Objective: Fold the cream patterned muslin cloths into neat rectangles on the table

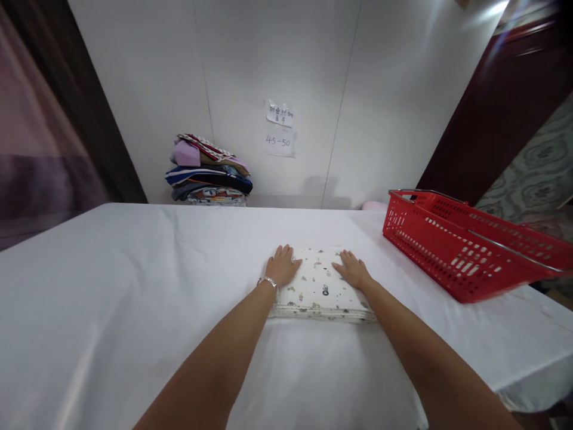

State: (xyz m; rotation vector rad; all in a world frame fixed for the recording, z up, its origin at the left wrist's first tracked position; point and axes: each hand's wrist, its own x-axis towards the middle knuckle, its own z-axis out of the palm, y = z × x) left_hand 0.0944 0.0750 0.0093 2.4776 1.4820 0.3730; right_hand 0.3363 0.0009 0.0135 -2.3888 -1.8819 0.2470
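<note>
A folded white cloth (317, 286) with small printed figures lies flat on the white-covered table (201, 269), its layered edge toward me. My left hand (282, 266) rests flat on the cloth's left side, fingers spread and pointing away from me; a bracelet circles that wrist. On the opposite side, my right hand (353, 270) lies on the cloth's far right part, with its fingers apart and the thumb toward the middle. Neither hand grips the fabric.
A red plastic basket (447, 257) with metal handles stands on the table at the right. Against the back wall, several folded fabrics (210, 173) form a stack at the left. Two paper notes (280, 143) are stuck on the wall. A pink thing (375, 206) shows behind the table's far edge.
</note>
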